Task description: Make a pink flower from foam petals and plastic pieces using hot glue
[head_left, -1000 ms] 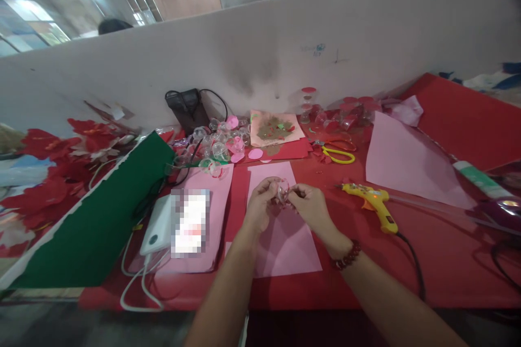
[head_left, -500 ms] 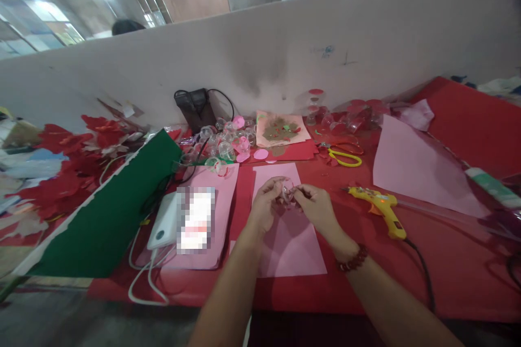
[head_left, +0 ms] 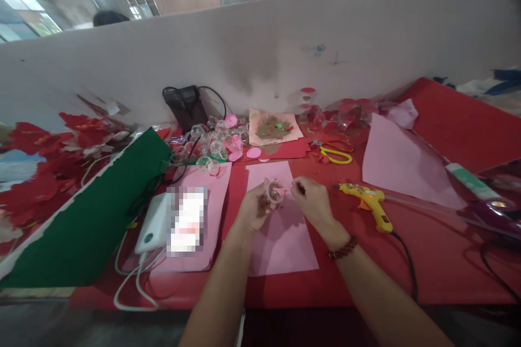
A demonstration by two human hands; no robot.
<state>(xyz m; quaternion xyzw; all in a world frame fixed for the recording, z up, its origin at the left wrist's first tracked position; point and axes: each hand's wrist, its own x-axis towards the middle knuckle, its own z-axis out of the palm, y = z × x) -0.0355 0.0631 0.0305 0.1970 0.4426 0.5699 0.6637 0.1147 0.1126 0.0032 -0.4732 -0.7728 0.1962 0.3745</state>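
My left hand [head_left: 253, 207] is wrapped around a small clear plastic cup [head_left: 275, 192], its round rim tilted up towards me with something pink inside. To the right of the cup, my right hand [head_left: 311, 201] is closed in a pinch with the fingertips pointing at the rim. A bit of pink shows by those fingertips, but what they hold is too small to make out. Both hands are above a pink sheet [head_left: 280, 249] on the red-covered table [head_left: 325, 287]. A yellow hot glue gun [head_left: 368, 199] lies to the right of my right hand.
Several clear cups [head_left: 217, 147] are heaped at the back left, beside a stained sheet [head_left: 254, 130] and yellow-handled scissors [head_left: 337, 156]. A white power bank [head_left: 152, 222] and a lit phone [head_left: 187, 222] lie left on pink sheets. A green board [head_left: 89, 217] leans further left.
My hands have moved apart: the right has drawn back from the cup, and the left has turned the cup so its rim shows. The whole view has shifted slightly.
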